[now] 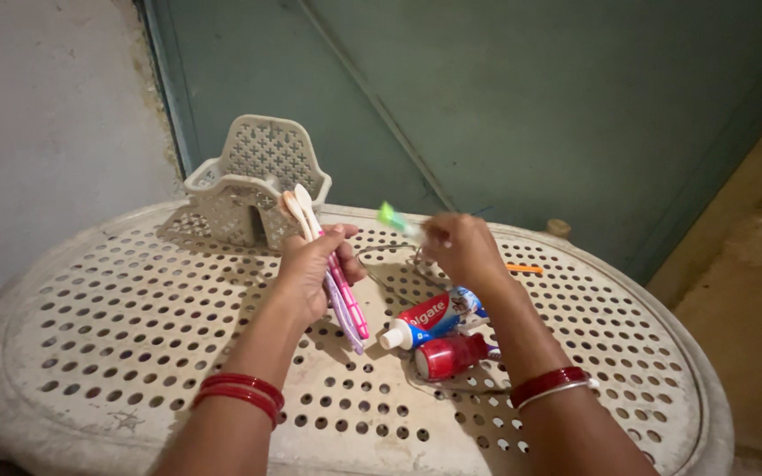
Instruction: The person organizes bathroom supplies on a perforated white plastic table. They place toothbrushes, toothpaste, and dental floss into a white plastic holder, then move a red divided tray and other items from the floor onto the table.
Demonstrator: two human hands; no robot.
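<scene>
We find open room on the perforated table (116,353) to the left and along its near edge; ahead, the lattice holder (253,181) blocks the back, and two toothpaste tubes (438,330) lie in the way under our right hand (465,251)

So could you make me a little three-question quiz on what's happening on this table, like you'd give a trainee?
1. True or false: the left hand holds a bundle of toothbrushes.
2. What does the right hand hold? A) a spoon B) a green-tipped toothbrush C) a cup
3. Fill in: the two toothpaste tubes lie on the ____ table, apart from the cream holder at the back.

Key: 1 true; 2 B; 3 perforated.
</scene>
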